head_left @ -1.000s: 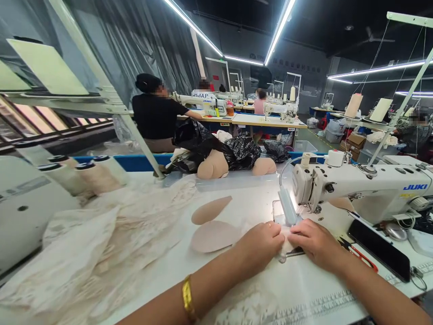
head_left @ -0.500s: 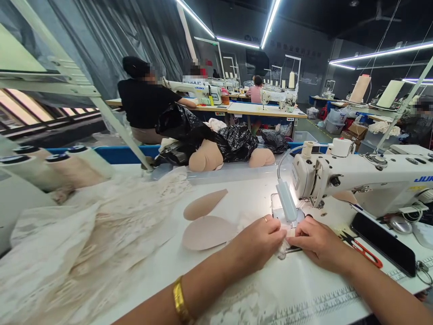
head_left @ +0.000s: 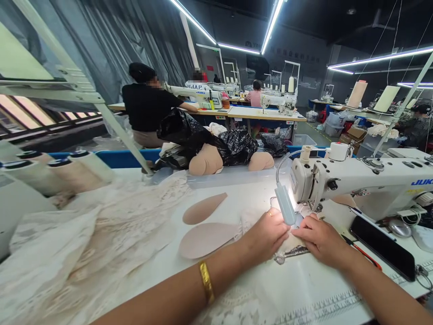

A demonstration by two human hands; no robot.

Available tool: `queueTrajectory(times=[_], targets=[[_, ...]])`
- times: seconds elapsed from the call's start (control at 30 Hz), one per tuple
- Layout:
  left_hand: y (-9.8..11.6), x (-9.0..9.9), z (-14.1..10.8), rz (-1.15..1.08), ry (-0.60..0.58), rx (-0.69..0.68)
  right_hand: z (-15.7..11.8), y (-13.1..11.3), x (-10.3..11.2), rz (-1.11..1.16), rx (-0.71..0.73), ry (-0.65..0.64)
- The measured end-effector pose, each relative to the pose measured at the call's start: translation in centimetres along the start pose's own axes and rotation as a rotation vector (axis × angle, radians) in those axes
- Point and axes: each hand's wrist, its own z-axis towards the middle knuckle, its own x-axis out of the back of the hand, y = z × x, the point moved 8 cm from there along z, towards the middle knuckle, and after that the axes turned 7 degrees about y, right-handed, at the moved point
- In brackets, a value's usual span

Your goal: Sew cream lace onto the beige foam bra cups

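Observation:
Beneath the needle end of the white sewing machine [head_left: 365,176], a small cream lace piece [head_left: 292,243] lies between my hands. My left hand [head_left: 270,231] is closed on its left side, the fingertips partly behind the lamp head [head_left: 285,205]. From the right, my right hand [head_left: 320,239] grips the same piece with bent fingers close to the presser foot. Left of my left hand lie two beige teardrop-shaped pads [head_left: 204,208], the lower one close to my forearm. A wide spread of cream lace fabric [head_left: 61,239] covers the table's left side.
Right of my right hand are a black phone [head_left: 384,248], red-handled thread snips [head_left: 368,258] and keys [head_left: 422,273]. A ruler strip [head_left: 324,309] runs along the front edge. Thread cones [head_left: 88,167] stand at left. Black plastic bags [head_left: 237,144] and stacked beige pads [head_left: 206,160] lie behind.
My hands have shifted slightly, with my left forearm turned and its bracelet further right and higher. More cream fabric and a metal edge now show between my hands; the lower pad moved slightly left.

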Motion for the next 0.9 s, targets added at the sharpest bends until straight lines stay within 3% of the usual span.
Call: queueTrajectory(times=[0.23, 0.73, 0.9], targets=[[-0.2, 0.0, 0.1, -0.076, -0.024, 0.015, -0.2, 0.2, -0.5, 0.014, -0.019, -0.008], [-0.3, 0.5, 1.3, -0.165, 0.056, 0.001, 0.0, 0.8, -0.4, 0.010, -0.074, -0.007], [-1.3, 0.3, 1.1, -0.121, 0.046, 0.019, -0.1, 1.0, -0.6, 0.018, -0.092, -0.003]])
